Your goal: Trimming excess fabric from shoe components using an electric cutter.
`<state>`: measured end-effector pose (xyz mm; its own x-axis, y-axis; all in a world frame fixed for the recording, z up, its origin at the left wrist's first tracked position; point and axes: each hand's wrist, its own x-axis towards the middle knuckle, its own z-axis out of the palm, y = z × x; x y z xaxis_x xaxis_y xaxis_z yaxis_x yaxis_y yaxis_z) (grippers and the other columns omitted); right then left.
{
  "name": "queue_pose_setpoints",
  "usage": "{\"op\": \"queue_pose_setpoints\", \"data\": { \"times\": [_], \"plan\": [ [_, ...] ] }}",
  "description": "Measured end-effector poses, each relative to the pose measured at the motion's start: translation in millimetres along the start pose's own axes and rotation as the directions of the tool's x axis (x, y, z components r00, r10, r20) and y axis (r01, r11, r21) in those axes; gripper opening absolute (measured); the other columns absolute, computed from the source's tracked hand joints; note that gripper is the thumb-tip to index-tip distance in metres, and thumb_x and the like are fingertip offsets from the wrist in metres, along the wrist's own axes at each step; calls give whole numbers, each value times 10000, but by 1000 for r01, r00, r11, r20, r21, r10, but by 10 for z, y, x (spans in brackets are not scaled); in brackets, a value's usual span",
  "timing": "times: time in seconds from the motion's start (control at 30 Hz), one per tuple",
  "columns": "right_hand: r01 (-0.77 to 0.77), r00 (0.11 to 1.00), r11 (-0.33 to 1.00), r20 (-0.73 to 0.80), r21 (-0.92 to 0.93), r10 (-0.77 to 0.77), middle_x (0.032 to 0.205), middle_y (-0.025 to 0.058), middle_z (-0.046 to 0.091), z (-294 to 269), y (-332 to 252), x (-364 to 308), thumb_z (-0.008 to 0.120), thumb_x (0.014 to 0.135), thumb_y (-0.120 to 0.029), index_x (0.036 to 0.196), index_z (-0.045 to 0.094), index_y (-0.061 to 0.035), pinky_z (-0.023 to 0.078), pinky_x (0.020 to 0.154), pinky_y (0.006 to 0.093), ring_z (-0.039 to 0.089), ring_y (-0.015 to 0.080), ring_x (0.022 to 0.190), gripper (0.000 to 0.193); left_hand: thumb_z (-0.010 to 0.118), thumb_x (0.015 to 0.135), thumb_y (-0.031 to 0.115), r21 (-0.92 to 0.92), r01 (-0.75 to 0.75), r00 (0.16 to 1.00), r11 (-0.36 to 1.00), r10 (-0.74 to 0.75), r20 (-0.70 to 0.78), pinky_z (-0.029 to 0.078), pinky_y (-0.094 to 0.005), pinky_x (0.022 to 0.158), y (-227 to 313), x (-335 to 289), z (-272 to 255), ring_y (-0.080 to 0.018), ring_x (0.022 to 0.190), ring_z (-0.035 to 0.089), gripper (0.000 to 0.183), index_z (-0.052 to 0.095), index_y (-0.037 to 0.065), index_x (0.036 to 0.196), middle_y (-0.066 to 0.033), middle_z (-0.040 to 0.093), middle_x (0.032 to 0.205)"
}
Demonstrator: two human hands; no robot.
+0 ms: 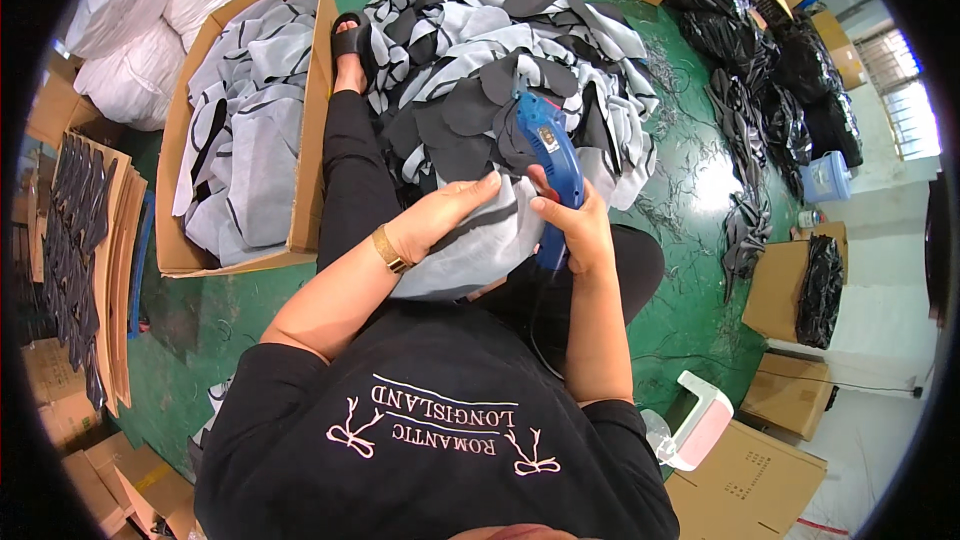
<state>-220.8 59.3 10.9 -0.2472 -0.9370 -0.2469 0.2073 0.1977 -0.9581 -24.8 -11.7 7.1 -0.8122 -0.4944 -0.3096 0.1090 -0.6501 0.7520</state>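
Note:
In my right hand [580,225] is a blue corded electric fabric cutter [553,152], its metal tip pointing away from me over the pile. The fingers wrap round its body, and a dark cord runs down from its rear end. My left hand [440,220] pinches a light grey fabric piece [465,265] with dark trim, which hangs across my lap. Its fingers are mostly hidden under the cloth. Just beyond both hands lies a big heap of grey and black fabric pieces [500,40], with rounded dark flaps on the near side.
An open cardboard box [312,155] of grey pieces stands left of my leg. White sacks [130,30] lie behind it. Thin dark scraps [690,190] litter the green floor. Black bags [800,55] line the right side, near a pink-and-white stool [700,425] and cartons [750,470].

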Motion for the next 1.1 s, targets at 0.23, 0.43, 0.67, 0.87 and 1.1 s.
{"op": "queue_pose_setpoints", "data": {
  "times": [0.23, 0.43, 0.67, 0.87, 1.1],
  "plan": [
    [-105, 983, 978, 170, 179, 75, 827, -7, 580, -69, 51, -30, 769, 681, -215, 1037, 616, -31, 399, 676, 212, 509, 85, 714, 429, 494, 959, 310, -443, 113, 988, 889, -55, 142, 501, -321, 879, -48, -60, -198, -215, 972, 644, 435, 570, -68, 1160, -159, 641, 1108],
    [-133, 986, 974, 124, 185, 111, 869, -2, 594, -147, 71, 119, 772, 712, -227, 1064, 608, -26, 406, 722, 217, 527, 87, 774, 438, 634, 889, 199, -164, -84, 910, 983, 142, 389, 492, -308, 877, -127, -340, -329, -167, 993, 628, 385, 571, -33, 1190, -110, 641, 1127],
    [30, 998, 1000, -48, 10, -29, 1079, 152, 645, -112, 12, 133, 746, 759, -191, 1079, 586, 11, 491, 846, 333, 637, 205, 942, 411, 563, 946, 226, -108, -235, 968, 966, 224, -109, 507, -276, 832, -75, -220, -213, -112, 956, 622, 311, 577, 24, 1181, -46, 642, 1104],
    [67, 998, 965, 37, -255, -59, 960, 93, 654, 251, 31, -90, 804, 681, -185, 1071, 581, 19, 489, 776, 277, 623, 159, 841, 493, 596, 926, 198, 11, -317, 908, 948, 307, -285, 555, -287, 709, -167, -113, -120, -133, 849, 651, 260, 560, 52, 1138, -30, 650, 979],
    [181, 982, 839, 47, -513, -183, 776, 70, 617, 367, -46, -145, 856, 585, -226, 1005, 574, 12, 487, 656, 298, 599, 149, 707, 559, 657, 877, 132, -140, -270, 943, 953, 232, -238, 555, -286, 711, -95, -213, 57, -146, 878, 643, 326, 539, 37, 1166, -55, 634, 1013]
  ]
}}
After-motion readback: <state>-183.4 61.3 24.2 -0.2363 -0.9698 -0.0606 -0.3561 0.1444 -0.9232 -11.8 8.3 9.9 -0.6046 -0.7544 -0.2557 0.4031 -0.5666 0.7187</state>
